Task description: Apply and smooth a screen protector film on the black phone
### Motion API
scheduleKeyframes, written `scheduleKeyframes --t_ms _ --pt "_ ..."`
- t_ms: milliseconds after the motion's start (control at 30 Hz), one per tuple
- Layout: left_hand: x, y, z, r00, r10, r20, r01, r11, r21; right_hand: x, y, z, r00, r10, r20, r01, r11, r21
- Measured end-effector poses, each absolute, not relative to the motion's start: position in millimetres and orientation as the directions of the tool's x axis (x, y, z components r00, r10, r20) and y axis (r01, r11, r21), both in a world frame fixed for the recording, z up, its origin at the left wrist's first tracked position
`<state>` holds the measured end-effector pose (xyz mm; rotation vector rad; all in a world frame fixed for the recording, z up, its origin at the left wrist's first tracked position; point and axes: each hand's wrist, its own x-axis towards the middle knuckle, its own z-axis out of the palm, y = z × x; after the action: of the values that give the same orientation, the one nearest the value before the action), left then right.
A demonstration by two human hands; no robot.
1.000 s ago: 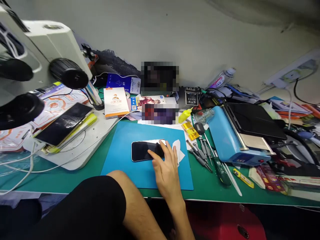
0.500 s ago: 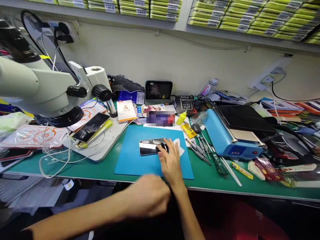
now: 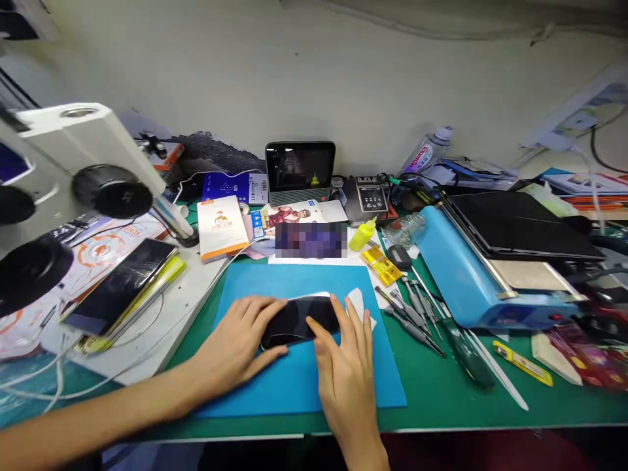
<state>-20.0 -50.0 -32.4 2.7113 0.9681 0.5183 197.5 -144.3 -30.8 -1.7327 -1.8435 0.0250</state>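
Phone [image 3: 294,320] on the blue mat [image 3: 275,396], dark screen up, lying roughly crosswise btwn both hands; L hand [image 3: 239,340] at its left end — fingers part-bent over the far edge, thumb apart on the near side; can't tell if it's gripping; R hand [image 3: 346,369] over the right end, fingers loosely spread, not closed round it — one fingertip at the screen; white tissue [image 3: 358,302] just beside R fingers; screwdrivers [image 3: 409,324] etc. on green bench top [image 3: 441,409], right of mat.
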Motion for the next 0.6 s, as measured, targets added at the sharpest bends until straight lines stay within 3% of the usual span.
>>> scheduleKeyframes --t_ms 133,267,467,600 --pt "-30 -56 -39 0.721 0.648 0.247 0.572 -0.757 0.315 204 -146 -36 -0.065 0.910 0.410 0.920 0.214 -0.329" --pt "-33 -57 -41 0.709 0.660 0.247 0.565 -0.742 0.360 208 -146 -36 -0.073 0.926 0.372 0.921 0.205 -0.332" --pt "-30 -55 -37 0.688 0.695 0.209 0.575 -0.698 0.428 207 -148 -38 0.131 0.919 0.371 0.882 0.063 -0.468" --pt "-31 -54 -39 0.669 0.706 0.234 0.582 -0.693 0.425 204 -149 -39 0.193 0.887 0.420 0.850 0.063 -0.524"
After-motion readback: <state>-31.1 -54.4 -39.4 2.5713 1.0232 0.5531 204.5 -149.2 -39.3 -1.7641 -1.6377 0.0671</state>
